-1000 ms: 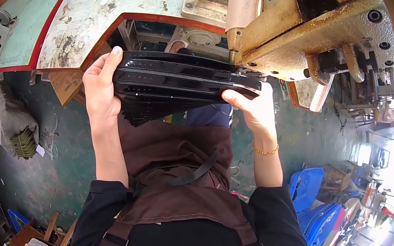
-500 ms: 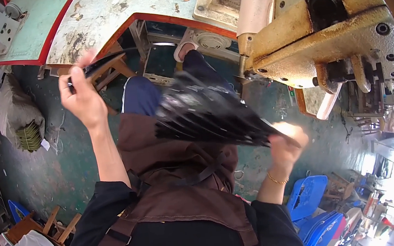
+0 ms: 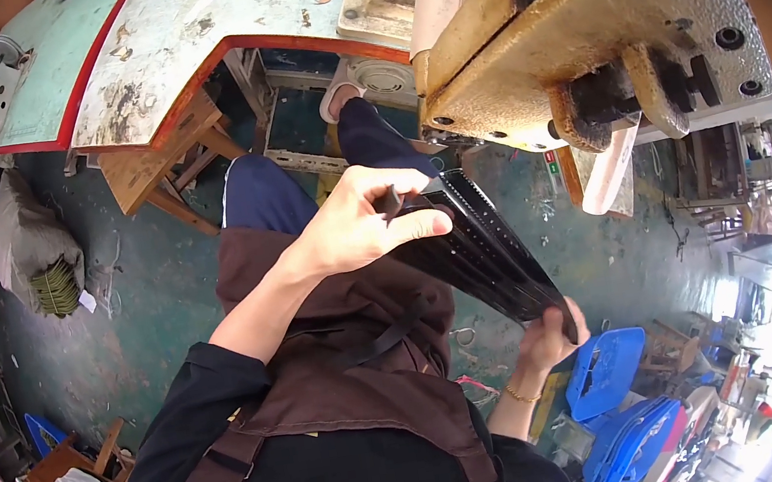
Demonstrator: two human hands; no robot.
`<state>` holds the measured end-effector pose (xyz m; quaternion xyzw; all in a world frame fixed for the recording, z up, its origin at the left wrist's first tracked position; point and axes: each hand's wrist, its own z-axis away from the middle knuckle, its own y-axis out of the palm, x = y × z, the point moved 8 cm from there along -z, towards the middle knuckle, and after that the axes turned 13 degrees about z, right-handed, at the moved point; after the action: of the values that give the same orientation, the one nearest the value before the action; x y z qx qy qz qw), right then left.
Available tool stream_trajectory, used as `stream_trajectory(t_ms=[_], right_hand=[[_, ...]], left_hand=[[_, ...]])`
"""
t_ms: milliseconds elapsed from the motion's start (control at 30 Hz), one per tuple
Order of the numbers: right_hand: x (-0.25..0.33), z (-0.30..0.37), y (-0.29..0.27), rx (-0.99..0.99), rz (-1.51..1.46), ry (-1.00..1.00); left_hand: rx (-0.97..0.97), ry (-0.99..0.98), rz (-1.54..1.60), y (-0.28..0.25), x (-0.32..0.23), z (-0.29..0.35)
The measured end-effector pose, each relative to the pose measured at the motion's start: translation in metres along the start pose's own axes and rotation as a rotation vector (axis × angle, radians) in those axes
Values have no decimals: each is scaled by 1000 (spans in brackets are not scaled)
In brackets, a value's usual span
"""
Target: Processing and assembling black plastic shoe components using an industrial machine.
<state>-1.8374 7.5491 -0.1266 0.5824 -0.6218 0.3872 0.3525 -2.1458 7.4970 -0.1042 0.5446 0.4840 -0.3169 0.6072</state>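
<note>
A bundle of glossy black strips [image 3: 485,242], with rows of small pale dots along their edges, stretches slantwise in front of my apron. Its upper left end lies in my left hand [image 3: 358,220], fingers curled over it and thumb stretched along the near side. At the lower right end, my right hand [image 3: 548,341] grips the strips, slightly blurred and partly hidden behind them. Just above the bundle looms the pale, oil-stained head of a machine [image 3: 576,47].
A worn white worktable [image 3: 172,49] with a red edge stands ahead, a wooden stool [image 3: 167,158] below it. A grey sack [image 3: 25,237] sits on the green floor at left. Blue plastic seats [image 3: 612,372] are at lower right. My foot [image 3: 344,99] is under the table.
My left hand has come from the far left, where it held a black strip, to the bundle's upper end. My right hand has moved lower, and the fanned strips now lie closer together.
</note>
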Motion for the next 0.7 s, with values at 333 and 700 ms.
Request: stream_trajectory(t_ms=[333,700], right_hand=[[-40,74,41,-28,-177,321],[-55,95,64,82,-122,477]], left_hand=[[-325,186,-231,-13,-19,-3],[-342,262,-220,-22,-33,-8]])
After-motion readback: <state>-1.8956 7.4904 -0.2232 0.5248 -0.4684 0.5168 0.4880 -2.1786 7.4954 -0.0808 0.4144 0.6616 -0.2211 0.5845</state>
